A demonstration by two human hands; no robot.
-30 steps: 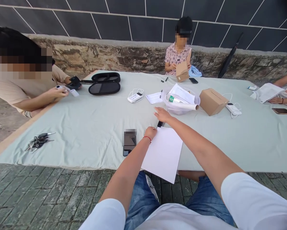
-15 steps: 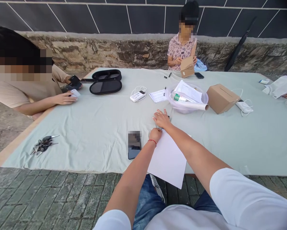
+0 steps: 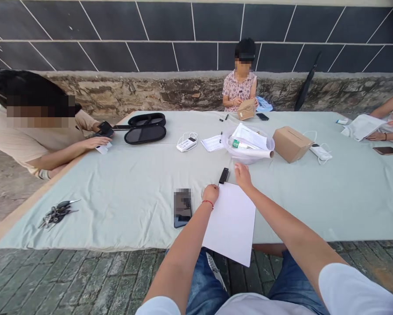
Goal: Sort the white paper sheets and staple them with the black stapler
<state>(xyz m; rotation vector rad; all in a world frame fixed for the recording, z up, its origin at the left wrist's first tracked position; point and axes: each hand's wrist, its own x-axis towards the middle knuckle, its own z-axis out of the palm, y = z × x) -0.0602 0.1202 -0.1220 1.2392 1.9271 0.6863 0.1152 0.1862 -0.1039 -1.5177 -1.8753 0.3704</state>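
Note:
White paper [image 3: 231, 223] lies on the cloth in front of me, its near corner hanging over the table edge. My left hand [image 3: 211, 193], with a red string at the wrist, is closed at the paper's upper left corner and grips that edge. Just beyond the top edge sits a small black stapler [image 3: 223, 176]. My right hand [image 3: 243, 176] is to the right of the stapler, apart from it, with the thumb away from the loosely bent fingers and nothing visible in it. A dark phone [image 3: 182, 208] rests left of my left hand.
A clear plastic basin [image 3: 231, 151] with papers and a bottle stands ahead, beside a cardboard box [image 3: 291, 144]. Keys [image 3: 57, 214] lie at left. A black case [image 3: 145, 133] and white power strip [image 3: 187, 143] are farther back. Other people sit around the table.
My right hand has lifted off the stapler and moved right, leaving the stapler in view. My left hand stays at the paper's corner. The head view has tilted up a little.

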